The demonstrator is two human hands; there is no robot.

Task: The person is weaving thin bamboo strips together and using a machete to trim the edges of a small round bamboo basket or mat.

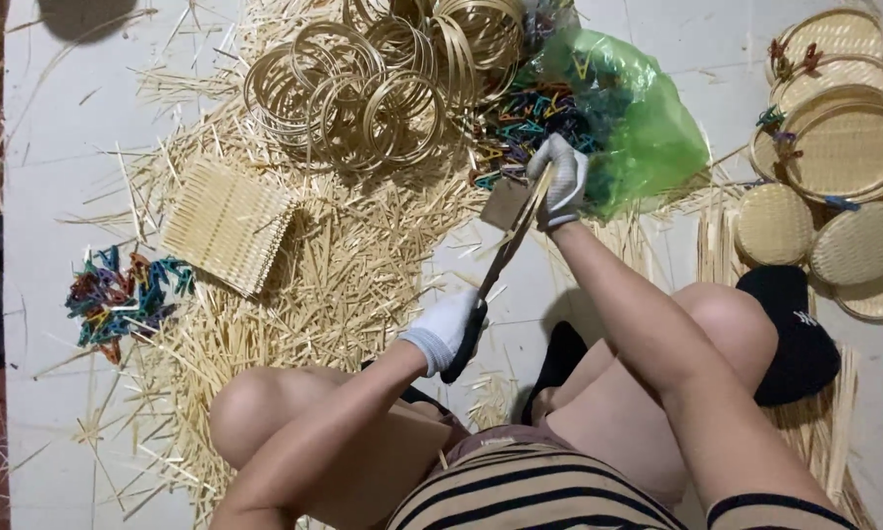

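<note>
At the centre, the left hand [448, 329], in a white knit glove, has its fingers wrapped tight around the dark handle of a long knife [495, 270] whose blade slants up toward one o'clock. There the right hand [560, 180], gloved alike, pinches a thin flat bamboo strip [538, 201] upright against the blade's tip. At eleven o'clock lies a square mat of woven bamboo slats [228, 224] on a thick litter of pale, stiff bamboo splinters [363, 265]. Coiled bamboo hoops [383, 83], smooth and round, pile up at twelve. A crinkled green plastic bag [638, 123] spills small coloured clips [530, 118] at one o'clock; another clip heap [123, 294] sits at nine. Round woven trays [844, 147] stack at two o'clock.
</note>
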